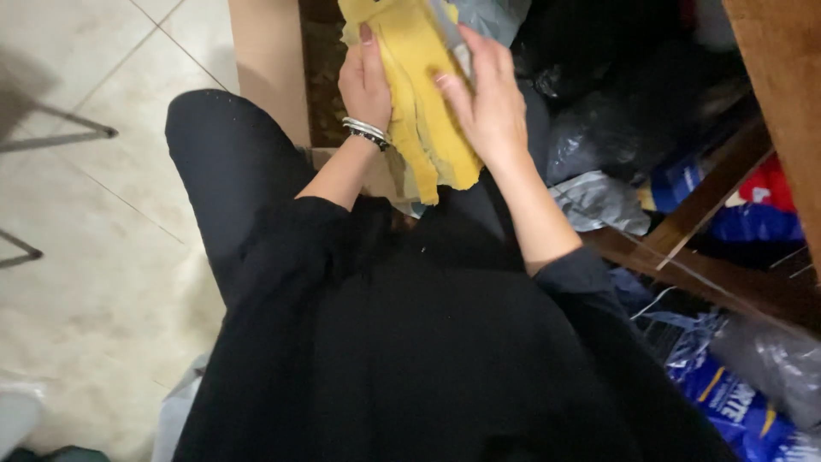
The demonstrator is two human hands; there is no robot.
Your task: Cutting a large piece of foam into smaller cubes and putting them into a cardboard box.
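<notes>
my left hand [363,81] grips the yellow cloth [428,103], right hand [483,94] flat on it, smoothing; next needs a straightened edge, i reckon.

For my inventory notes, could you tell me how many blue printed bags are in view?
2, perhaps more hidden in the clutter: one blue bag lies at lower right on the floor; another blue bag sits behind the wooden rail, partly hidden.

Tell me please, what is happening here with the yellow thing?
A person in black clothes holds a stack of yellow cloth pieces with both hands. The left hand grips its edge, and the right hand lies flat on top. A cardboard box stands behind, and plastic bags lie beside a wooden frame.
</notes>
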